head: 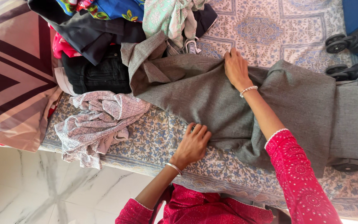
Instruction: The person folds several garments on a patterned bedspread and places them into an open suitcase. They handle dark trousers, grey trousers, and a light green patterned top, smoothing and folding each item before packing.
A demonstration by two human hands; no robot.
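Left hand [193,143] lies flat, fingers spread, on grey trousers [212,99]; right hand [236,68] pinches their far edge. Uneven pull could skew the fold.

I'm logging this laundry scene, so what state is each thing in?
Grey garment: spread flat, partly bunched.
Checked cloth: crumpled, hanging over the bed edge.
Clothes pile: heaped, unfolded.
Left hand: pressing the garment's near edge.
Right hand: gripping its far edge.
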